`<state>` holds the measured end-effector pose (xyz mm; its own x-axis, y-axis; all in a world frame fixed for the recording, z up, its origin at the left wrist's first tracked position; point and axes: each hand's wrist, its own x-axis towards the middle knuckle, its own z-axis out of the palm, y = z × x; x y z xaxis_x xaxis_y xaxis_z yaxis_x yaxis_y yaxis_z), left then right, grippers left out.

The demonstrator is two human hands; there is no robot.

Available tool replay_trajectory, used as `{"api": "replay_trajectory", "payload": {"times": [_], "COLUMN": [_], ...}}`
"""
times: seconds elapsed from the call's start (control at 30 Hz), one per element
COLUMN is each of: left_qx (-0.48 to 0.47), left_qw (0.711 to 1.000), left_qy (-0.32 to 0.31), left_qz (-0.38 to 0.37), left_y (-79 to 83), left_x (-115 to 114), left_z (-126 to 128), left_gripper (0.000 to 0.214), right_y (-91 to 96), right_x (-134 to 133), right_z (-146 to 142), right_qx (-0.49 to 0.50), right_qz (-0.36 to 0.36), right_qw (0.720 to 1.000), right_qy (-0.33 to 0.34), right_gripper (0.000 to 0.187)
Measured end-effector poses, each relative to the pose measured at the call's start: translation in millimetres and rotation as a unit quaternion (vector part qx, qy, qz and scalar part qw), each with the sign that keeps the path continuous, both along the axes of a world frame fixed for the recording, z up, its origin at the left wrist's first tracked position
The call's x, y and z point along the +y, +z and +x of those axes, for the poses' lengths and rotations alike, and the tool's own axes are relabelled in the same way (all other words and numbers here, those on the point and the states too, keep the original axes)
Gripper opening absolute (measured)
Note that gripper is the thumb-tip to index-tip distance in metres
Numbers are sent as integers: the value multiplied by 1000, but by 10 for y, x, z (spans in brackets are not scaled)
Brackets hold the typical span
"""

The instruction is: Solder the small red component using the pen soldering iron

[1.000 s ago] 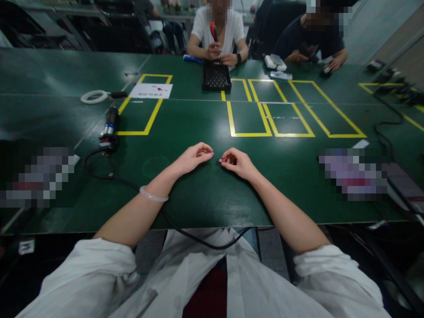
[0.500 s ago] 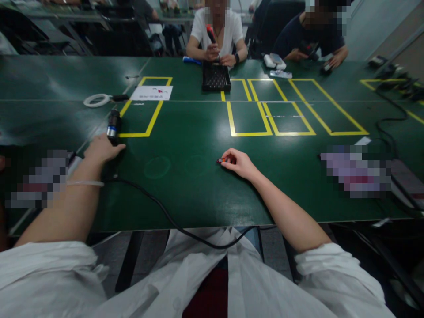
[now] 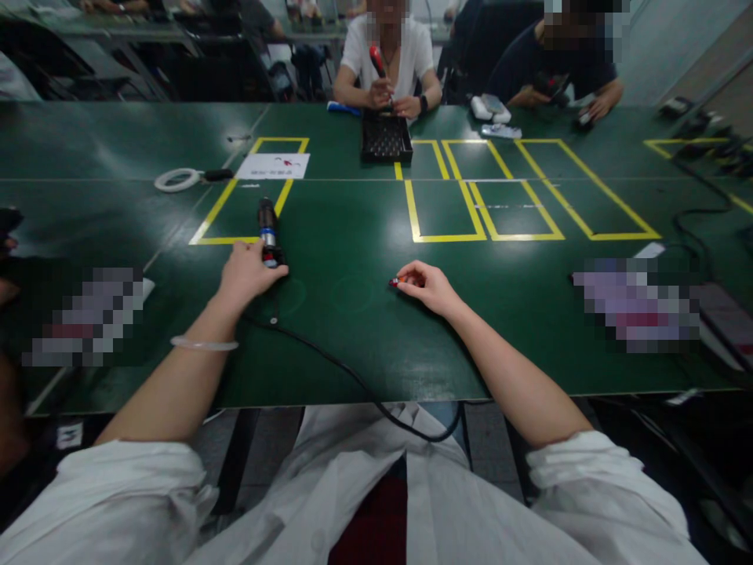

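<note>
My left hand (image 3: 250,275) is closed around the near end of a black cylindrical corded tool (image 3: 267,224) with a blue ring. The tool points away from me over the green table, near the right side of a yellow taped outline; its exact kind is unclear. A black cord (image 3: 329,357) trails from under this hand over the table's front edge. My right hand (image 3: 429,286) pinches a small red-and-black piece (image 3: 394,282) with its tip out past the fingers. Most of that piece is hidden by the fingers, so I cannot name it.
Yellow tape outlines (image 3: 444,238) mark the green table (image 3: 353,353). A white printed sheet (image 3: 274,165) and a coiled white cable (image 3: 176,180) lie at left. Opposite, a person works over a black tray (image 3: 387,145) with a red-handled tool (image 3: 377,60); another person sits further right.
My left hand has moved right, bringing the corded tool and its cord along. My right hand with the small piece has stayed nearly in place.
</note>
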<state>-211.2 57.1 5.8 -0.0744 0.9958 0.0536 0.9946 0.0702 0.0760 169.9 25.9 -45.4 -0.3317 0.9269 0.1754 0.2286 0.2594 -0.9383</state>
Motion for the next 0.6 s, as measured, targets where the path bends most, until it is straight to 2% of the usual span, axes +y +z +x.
{"api": "replay_trajectory", "payload": {"times": [0.07,0.17,0.3,0.43,0.6], "left_qx": [5,-2,-19,-47,-60], "left_qw": [1000,995,982,972,969], "left_qy": [-15,-97,-185,-230,-239], "left_qz": [4,10,4,-2,4], "left_y": [7,30,52,39,-10], "left_x": [-126,-295,-447,-526,-553], "left_z": [429,1022,1598,1898,1961], "left_gripper": [75,72,65,64,63], "right_y": [4,5,5,5,-5], "right_x": [-2,-3,-2,-5,-4], "right_z": [1,9,17,22,35], "right_qx": [-5,-17,-26,-22,-58], "right_qz": [-1,12,27,40,86], "right_qw": [1000,1000,999,999,995], "right_qy": [1,-6,-17,-29,-10], "right_gripper": [27,25,25,22,14]}}
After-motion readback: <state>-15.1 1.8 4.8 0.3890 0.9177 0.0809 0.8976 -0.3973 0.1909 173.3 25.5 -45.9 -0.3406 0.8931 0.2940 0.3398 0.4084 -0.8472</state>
